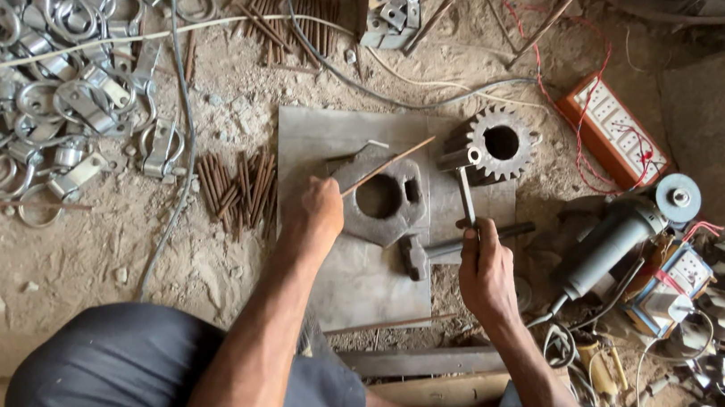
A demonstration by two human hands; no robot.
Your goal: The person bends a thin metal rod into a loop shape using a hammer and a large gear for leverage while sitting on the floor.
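Rusty thin rod (387, 166) is what the left hand (320, 210) pinches at its near end, fingers closed around it, so that the rod slants up and to the right across a thick, many-sided steel block (385, 199) with a round hole bored through it. Seen from the head camera, the block lies on a flat grey steel plate (361, 275) resting on the sandy floor (117, 256). The right hand (484, 264) is closed on the lower end of a short flat metal bar (466, 194), held upright-looking in the view, its far end reaching toward a dark toothed gear (500, 141) at the plate's far right edge. Just left of that hand a hammer (439, 249) lies on the plate, head down-left, handle running right. The rod looks light, stiff and rough with rust, so it should grip well at the end but could flex if pressed sideways; the block and gear look heavy and unlikely to shift. More rusty rods (240, 189) lie bundled on the sand to the left, bright galvanised pipe clamps (37, 94) are heaped beyond them, and a grey angle grinder (626, 234) rests at the right beside an orange socket board (613, 129).
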